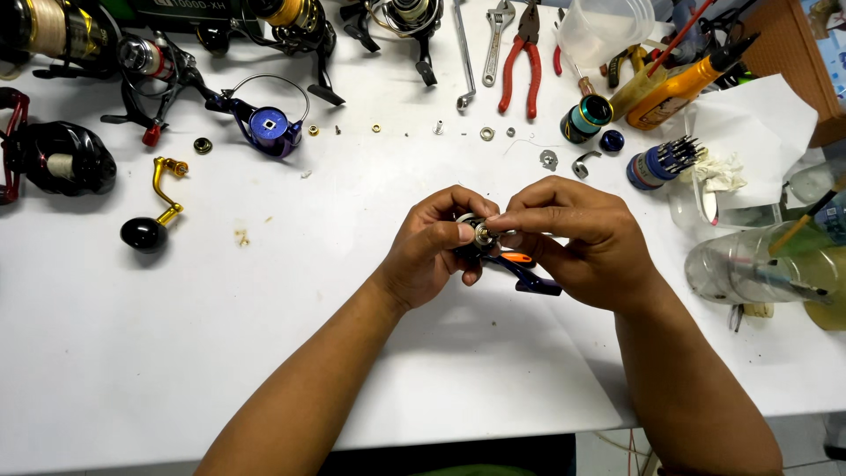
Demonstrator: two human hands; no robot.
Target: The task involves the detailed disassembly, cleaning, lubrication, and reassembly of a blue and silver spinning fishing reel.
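Note:
My left hand (436,247) grips a small round black and silver reel part (481,234) above the middle of the white table (264,300). My right hand (577,238) pinches the top of that same part with thumb and forefinger, and a dark tool with an orange and blue handle (526,269) sticks out beneath its fingers. Both hands touch each other around the part, which is mostly hidden by the fingers.
Fishing reels (57,154) and a blue reel body (269,128) lie at the back left with a gold handle (159,207). Small washers and screws (486,133), red pliers (520,66), wrenches, an oil bottle (679,88), a bit holder (661,163) and clear plastic containers (749,264) crowd the back and right.

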